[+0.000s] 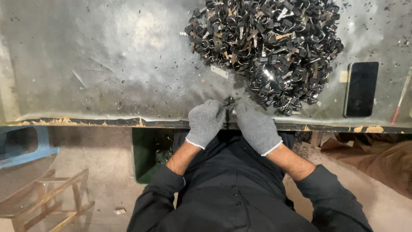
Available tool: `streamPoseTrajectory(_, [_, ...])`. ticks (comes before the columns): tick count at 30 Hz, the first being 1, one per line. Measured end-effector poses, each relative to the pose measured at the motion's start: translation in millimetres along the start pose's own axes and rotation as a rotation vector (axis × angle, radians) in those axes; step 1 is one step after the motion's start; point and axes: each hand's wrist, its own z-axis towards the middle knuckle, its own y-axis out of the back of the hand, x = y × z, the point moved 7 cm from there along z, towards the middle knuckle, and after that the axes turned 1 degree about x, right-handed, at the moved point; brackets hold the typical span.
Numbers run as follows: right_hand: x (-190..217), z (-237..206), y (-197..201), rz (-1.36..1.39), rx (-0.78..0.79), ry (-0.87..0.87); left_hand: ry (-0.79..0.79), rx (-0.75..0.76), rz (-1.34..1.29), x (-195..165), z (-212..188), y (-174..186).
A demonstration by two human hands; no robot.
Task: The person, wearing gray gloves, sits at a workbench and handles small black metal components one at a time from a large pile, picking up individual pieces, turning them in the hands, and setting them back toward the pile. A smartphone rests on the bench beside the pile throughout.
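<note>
Left hand: the left hand wore a grey knit glove and was curled at the near edge of the worktop, fingers bent inward on a small dark part.
Right hand: the right hand, gloved likewise, was closed, knuckles up, touching the left hand at the fingertips.
Held part: the small dark part sat between both hands' fingertips, just beside the near foot of the pile; its shape could not be told.
Pile: a heap of black clip-like pieces with metal rings lay on the far right of the worktop.
Worktop: the worktop was a grey metal sheet strewn with dark chips.
Phone: a black phone lay flat, screen dark, right of the pile and apart from it.
Stool: a wooden stool stood on the floor, lower left.
</note>
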Motion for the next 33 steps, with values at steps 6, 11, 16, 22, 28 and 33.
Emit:
streamPoseTrajectory(6, [-2,11,-11,0.187,0.190,-0.090,-0.024,0.027,0.044,-3,0,-2])
streamPoseTrajectory(11, [-2,20,17,0.279,-0.063,0.019,-0.066,-0.032,0.018,-7,1,2])
streamPoseTrajectory(16, [-3,22,9,0.231,0.186,-0.078,0.002,0.116,0.073,-2,5,-3])
streamPoseTrajectory(22, [-1,22,24,-0.107,0.081,0.044,-0.052,0.290,0.065,9,16,-2])
streamPoseTrajectory(28, [15,17,14,-0.136,-0.096,0.067,-0.112,0.506,0.181,12,26,-18])
streamPoseTrajectory(33, [5,27,4,0.098,0.158,-0.140,-0.099,0.479,0.170,10,26,-16])
